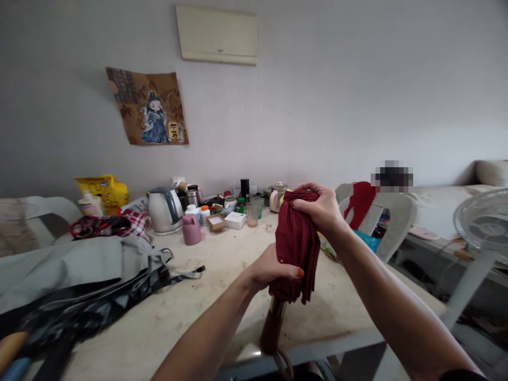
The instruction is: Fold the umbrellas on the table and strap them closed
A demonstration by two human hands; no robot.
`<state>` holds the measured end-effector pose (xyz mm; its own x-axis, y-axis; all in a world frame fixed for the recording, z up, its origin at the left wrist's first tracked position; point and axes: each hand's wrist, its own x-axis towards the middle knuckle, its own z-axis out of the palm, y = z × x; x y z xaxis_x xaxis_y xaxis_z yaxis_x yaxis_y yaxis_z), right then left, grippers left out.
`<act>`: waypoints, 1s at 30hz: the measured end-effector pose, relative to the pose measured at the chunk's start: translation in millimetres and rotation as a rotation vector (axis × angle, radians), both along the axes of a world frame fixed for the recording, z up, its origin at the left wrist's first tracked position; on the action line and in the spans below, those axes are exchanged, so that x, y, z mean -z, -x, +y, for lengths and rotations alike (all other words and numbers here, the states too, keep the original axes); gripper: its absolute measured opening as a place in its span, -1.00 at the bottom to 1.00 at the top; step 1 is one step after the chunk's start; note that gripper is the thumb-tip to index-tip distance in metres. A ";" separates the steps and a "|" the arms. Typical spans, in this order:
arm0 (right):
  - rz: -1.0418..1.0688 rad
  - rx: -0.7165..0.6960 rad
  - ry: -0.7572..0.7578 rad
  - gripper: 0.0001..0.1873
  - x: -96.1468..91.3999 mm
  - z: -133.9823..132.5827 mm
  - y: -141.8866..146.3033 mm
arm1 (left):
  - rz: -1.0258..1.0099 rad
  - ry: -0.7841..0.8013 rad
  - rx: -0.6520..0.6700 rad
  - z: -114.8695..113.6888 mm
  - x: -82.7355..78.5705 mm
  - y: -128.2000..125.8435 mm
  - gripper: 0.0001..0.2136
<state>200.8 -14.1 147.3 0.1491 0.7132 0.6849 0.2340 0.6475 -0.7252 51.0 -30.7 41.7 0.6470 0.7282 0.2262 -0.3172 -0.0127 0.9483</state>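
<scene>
A folded dark red umbrella (296,233) stands nearly upright in front of me at the table's near edge, its fabric gathered in loose pleats. Its brown handle (272,330) points down, and a wrist strap (282,365) hangs from the end. My left hand (273,267) is wrapped round the lower part of the fabric, thumb across the front. Higher up, my right hand (317,203) pinches the pleats at the top between thumb and fingers. The far-side fingers of the left hand are hidden behind the cloth.
On the pale table (222,259) stand a white kettle (162,211), a pink jug (191,230), small boxes and several bottles and cups. Grey and black cloth (79,286) covers the left side. White chairs (397,222) and a fan (484,227) are at the right.
</scene>
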 end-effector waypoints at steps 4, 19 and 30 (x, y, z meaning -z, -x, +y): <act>0.035 -0.155 0.035 -0.73 1.6 -5.9 6.6 | -0.150 0.142 0.225 2.3 8.4 0.9 -0.44; 0.389 -0.551 0.090 -0.69 22.0 16.2 10.4 | -0.407 0.426 0.739 1.3 46.7 -6.1 -0.43; -0.318 0.206 -0.443 -0.70 69.9 -20.1 4.3 | -0.255 0.245 -0.150 17.4 8.8 25.3 -0.62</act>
